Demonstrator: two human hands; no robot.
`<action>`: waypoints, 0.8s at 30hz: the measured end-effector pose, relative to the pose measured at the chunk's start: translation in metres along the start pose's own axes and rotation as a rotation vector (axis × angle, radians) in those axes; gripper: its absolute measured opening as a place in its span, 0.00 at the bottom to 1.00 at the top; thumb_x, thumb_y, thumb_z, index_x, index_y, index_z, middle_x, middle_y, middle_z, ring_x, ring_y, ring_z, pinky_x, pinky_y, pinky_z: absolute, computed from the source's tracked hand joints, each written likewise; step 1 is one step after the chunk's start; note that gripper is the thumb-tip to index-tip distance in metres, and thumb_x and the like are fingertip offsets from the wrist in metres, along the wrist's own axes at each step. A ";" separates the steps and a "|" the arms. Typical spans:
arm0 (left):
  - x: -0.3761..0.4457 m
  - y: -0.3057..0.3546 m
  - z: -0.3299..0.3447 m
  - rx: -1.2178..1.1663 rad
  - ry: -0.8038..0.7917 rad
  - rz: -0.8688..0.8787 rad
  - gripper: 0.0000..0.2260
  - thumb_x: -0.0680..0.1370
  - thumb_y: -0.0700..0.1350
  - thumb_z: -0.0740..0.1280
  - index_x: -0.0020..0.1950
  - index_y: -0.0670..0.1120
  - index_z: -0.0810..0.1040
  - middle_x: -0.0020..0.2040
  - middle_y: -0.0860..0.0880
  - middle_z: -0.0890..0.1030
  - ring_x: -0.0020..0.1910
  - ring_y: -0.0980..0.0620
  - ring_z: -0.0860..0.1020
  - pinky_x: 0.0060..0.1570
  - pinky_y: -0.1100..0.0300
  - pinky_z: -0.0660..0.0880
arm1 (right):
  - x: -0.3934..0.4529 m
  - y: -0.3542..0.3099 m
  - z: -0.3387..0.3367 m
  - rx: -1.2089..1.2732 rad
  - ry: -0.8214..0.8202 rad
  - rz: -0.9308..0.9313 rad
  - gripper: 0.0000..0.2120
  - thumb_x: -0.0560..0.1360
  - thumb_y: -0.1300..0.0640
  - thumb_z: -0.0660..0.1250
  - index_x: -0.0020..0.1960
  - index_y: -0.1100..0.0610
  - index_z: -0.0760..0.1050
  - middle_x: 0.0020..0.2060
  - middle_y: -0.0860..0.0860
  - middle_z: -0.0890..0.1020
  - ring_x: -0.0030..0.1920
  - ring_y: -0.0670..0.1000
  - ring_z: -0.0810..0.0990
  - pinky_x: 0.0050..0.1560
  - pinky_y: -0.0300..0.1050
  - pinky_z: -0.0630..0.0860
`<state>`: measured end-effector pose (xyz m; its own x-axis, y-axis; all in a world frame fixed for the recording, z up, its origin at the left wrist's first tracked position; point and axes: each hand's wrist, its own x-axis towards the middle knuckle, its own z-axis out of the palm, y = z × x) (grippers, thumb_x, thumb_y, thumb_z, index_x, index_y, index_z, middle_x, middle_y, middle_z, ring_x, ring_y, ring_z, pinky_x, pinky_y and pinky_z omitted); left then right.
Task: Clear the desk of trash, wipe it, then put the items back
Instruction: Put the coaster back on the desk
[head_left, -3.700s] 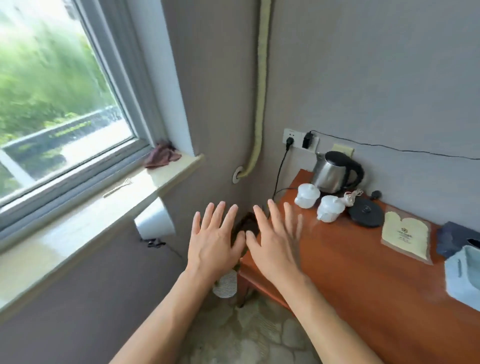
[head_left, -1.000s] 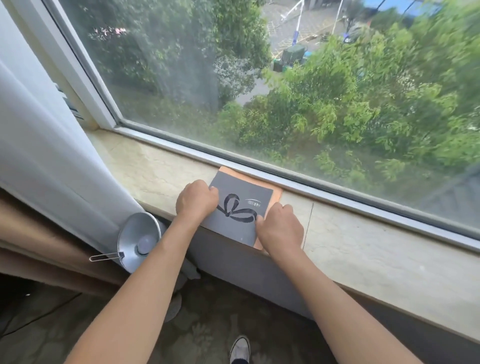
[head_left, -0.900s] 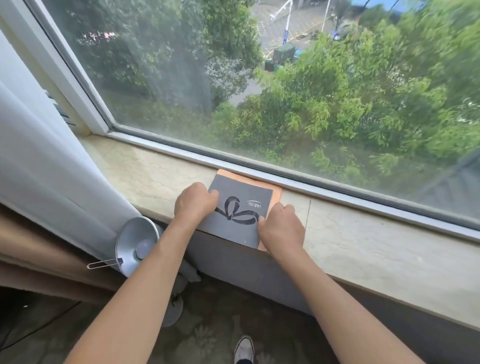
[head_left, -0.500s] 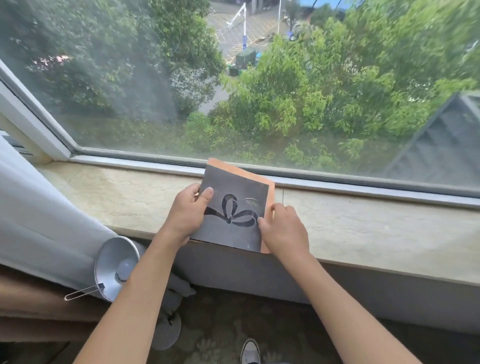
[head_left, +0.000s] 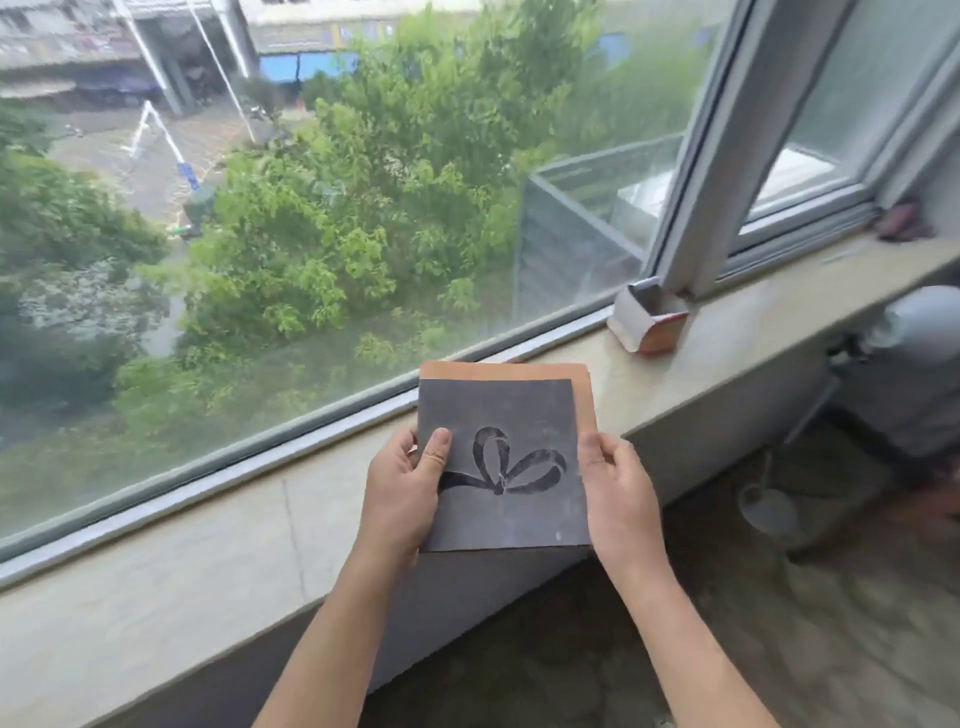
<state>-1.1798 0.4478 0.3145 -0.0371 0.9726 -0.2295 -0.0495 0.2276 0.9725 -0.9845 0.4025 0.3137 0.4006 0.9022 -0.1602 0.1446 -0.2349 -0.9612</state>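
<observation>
I hold the dark grey card (head_left: 501, 457), printed with a black ribbon bow, in both hands above the near edge of the windowsill (head_left: 218, 525): my left hand (head_left: 402, 493) grips its left edge with the thumb laid on the face, and my right hand (head_left: 621, 493) grips its right edge, fingers curled behind. An orange-brown sheet (head_left: 524, 370) lies behind the card, showing along its far and right edges. To the far right on the sill, a small grey-and-red holder (head_left: 647, 322) stands by the window frame (head_left: 727, 156)
</observation>
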 end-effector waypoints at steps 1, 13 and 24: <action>0.001 0.002 0.028 0.016 -0.044 0.006 0.09 0.85 0.46 0.65 0.62 0.45 0.80 0.51 0.44 0.88 0.50 0.41 0.86 0.49 0.44 0.83 | 0.004 0.002 -0.024 0.009 0.068 -0.010 0.13 0.81 0.37 0.59 0.56 0.45 0.74 0.46 0.42 0.83 0.45 0.40 0.82 0.37 0.33 0.77; -0.020 -0.002 0.338 0.208 -0.459 0.135 0.09 0.84 0.48 0.67 0.60 0.46 0.81 0.52 0.49 0.88 0.52 0.48 0.86 0.51 0.50 0.83 | 0.050 0.060 -0.303 0.133 0.650 -0.019 0.04 0.80 0.53 0.69 0.50 0.43 0.78 0.39 0.48 0.86 0.40 0.55 0.84 0.40 0.56 0.80; -0.071 -0.052 0.579 0.375 -0.796 0.273 0.09 0.83 0.49 0.68 0.62 0.52 0.80 0.52 0.59 0.85 0.50 0.65 0.83 0.45 0.70 0.78 | 0.037 0.137 -0.490 0.096 1.091 0.189 0.09 0.80 0.47 0.68 0.59 0.44 0.79 0.42 0.42 0.86 0.39 0.43 0.83 0.38 0.41 0.75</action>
<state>-0.5964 0.3944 0.3033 0.7050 0.7086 -0.0307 0.1922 -0.1493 0.9699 -0.5070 0.2262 0.2866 0.9968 0.0414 -0.0678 -0.0546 -0.2634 -0.9632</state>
